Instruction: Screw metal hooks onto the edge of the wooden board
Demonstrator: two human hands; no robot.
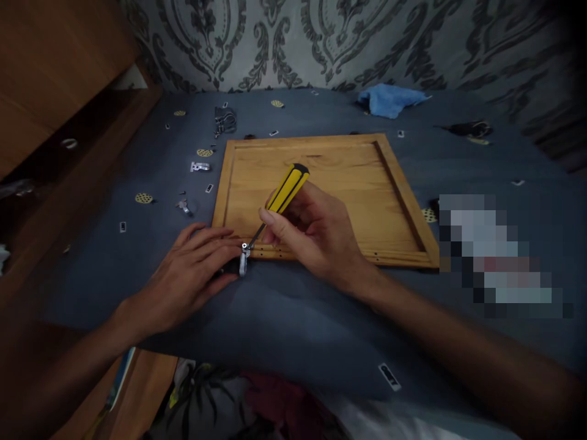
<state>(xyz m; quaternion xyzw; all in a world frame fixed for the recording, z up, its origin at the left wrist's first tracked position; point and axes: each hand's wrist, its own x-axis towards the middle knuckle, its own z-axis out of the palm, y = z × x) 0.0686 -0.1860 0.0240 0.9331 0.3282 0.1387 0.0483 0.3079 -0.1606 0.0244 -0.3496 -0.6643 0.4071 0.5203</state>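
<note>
A wooden cabinet door [316, 195] with a raised frame lies flat on the dark cloth. At its near left edge sits a metal hinge [243, 263] with a screw head [244, 245] showing. My left hand [183, 275] rests over the door's near left corner, index finger and thumb closed at the hinge. My right hand [316, 232] grips a screwdriver [288, 188] with a yellow and black handle. Its shaft slants down to the left, and the tip is at the hinge beside the visible screw head. Several small holes run along the door's near edge.
Left of the door lie two loose hinges [200, 166] [184, 206] and small screws [182, 193]. Dark metal parts [225, 120] lie behind them. A blue cloth [389, 101] is at the back, and a pixelated patch [495, 250] covers something at right. Wooden furniture [68, 79] borders the left.
</note>
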